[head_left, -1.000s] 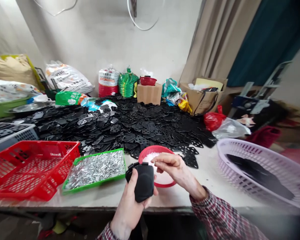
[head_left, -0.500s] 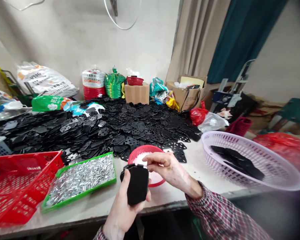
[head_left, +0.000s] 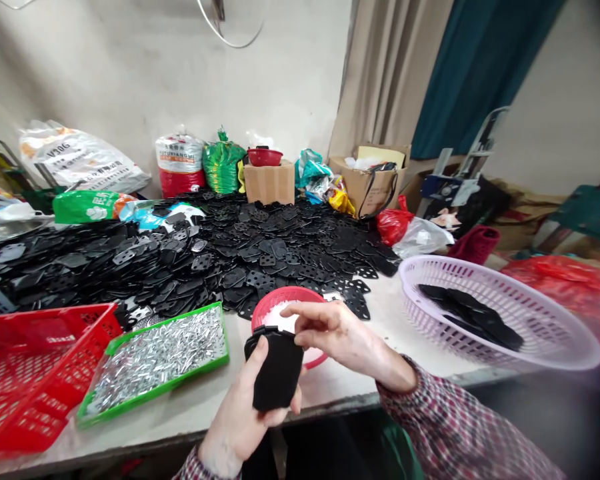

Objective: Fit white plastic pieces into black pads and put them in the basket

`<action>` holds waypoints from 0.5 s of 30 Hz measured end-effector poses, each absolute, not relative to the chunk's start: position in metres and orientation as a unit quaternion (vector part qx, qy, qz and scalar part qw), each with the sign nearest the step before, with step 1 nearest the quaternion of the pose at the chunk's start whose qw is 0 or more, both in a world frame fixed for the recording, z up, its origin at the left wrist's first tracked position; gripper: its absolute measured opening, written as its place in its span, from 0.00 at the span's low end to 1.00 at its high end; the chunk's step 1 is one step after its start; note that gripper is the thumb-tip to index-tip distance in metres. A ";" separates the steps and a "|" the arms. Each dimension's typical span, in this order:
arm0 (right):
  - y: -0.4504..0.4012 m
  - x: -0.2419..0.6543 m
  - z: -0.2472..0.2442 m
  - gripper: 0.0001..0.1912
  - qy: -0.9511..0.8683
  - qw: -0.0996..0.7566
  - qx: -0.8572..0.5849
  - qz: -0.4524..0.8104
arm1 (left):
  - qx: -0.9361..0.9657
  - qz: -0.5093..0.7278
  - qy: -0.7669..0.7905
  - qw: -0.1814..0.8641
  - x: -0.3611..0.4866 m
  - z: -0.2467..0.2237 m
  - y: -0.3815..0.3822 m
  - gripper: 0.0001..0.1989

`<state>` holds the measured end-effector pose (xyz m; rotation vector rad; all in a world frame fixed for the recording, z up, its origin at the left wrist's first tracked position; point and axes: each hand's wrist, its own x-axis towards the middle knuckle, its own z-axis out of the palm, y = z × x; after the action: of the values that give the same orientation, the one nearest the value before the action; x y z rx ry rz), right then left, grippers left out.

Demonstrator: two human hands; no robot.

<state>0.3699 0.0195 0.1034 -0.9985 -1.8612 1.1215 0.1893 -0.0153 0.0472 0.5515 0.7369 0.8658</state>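
My left hand is wrapped round a black flat plate with rounded corners and a hinge-like upper edge, thumb on its face. It is held upright above the table's front edge; a second layer seems to lie behind it. Bent over its upper right corner, my right hand has thumb and fingertips drawn together at the hinge edge; anything small between them is hidden. Behind the hands stands a red bowl with white contents. To the left, a green tray holds many small silver metal pins.
A heap of black plates covers the back of the table. At the left stands a red plastic basket; at the right, a lilac basket holds several black pieces. Sacks and cardboard boxes line the wall.
A silver piece that showed at the plate's upper edge beside my right fingertips is no longer visible. My right hand has come slightly lower against the corner. The view has shifted slightly.
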 end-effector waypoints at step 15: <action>0.003 0.400 0.087 0.11 -0.706 0.448 -0.382 0.393 | 0.210 0.405 0.326 0.828 0.207 0.049 -0.027 0.36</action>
<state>0.4002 0.0028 0.0872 -0.9443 -1.7481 0.9722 0.2067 -0.0271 0.0489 0.4458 0.6929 0.8593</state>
